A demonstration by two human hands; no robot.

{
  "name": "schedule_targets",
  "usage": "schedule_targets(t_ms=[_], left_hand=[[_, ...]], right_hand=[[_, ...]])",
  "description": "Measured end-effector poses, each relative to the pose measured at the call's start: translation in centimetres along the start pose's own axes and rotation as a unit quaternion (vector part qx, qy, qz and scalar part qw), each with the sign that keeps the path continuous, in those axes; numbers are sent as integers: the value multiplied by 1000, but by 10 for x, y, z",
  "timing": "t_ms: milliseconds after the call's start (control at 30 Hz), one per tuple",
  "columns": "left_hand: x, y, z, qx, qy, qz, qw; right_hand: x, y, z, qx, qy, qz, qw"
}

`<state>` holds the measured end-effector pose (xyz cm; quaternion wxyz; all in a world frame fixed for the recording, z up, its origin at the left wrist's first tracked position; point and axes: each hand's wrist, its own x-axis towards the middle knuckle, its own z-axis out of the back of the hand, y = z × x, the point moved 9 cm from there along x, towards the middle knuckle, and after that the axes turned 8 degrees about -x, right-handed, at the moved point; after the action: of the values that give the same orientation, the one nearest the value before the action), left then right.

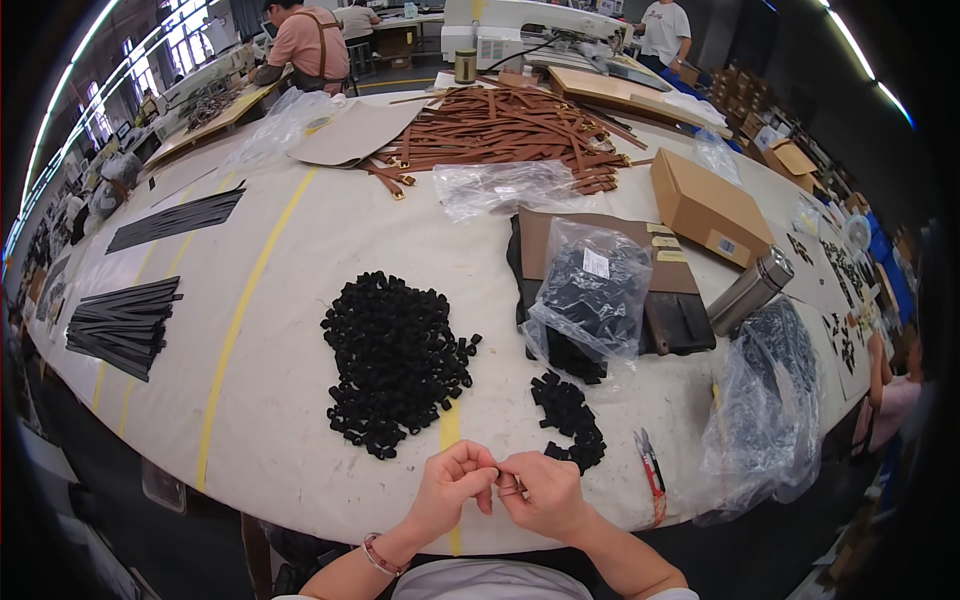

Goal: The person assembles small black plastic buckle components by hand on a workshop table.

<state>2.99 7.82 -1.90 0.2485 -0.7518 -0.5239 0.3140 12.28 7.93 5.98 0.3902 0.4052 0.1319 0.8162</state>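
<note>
Tabletop (270, 400) bears black loops (385, 360), perhaps finished, and a smaller heap (562, 402), perhaps waiting; left hand (450, 488) and right hand (545, 492) pinch a dark piece (498, 473).

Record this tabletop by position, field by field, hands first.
Left hand: pinching a tiny dark piece, mostly hidden
Right hand: pinching at the same piece
Ahead-left: large heap of small black stubby pieces
Ahead-right: smaller curved heap of similar black pieces
Right side: red-handled metal snips
Left side: two bundles of flat dark strips
Far side: tangled brown leather-like straps
</note>
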Motion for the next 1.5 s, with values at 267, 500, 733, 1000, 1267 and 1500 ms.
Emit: schedule_targets(t_ms=[267, 500, 733, 1000, 1267, 1500], left_hand=[[2, -1, 6, 77, -15, -15, 997], [4, 9, 3, 59, 3, 28, 998], [-1, 15, 6, 72, 20, 48, 996], [-12, 3, -3, 263, 48, -21, 963], [-12, -14, -14, 376, 82, -146, 911], [-16, -17, -21, 442, 78, -151, 881]], right_hand=[[-2, -7, -3, 24, -8, -39, 999], [-2, -13, -5, 40, 14, -67, 997], [-15, -37, -18, 219, 55, -213, 951], [-40, -51, -53, 412, 257, -399, 777], [-48, -47, -61, 486, 309, -383, 722], [-39, -42, -56, 412, 287, -343, 794]])
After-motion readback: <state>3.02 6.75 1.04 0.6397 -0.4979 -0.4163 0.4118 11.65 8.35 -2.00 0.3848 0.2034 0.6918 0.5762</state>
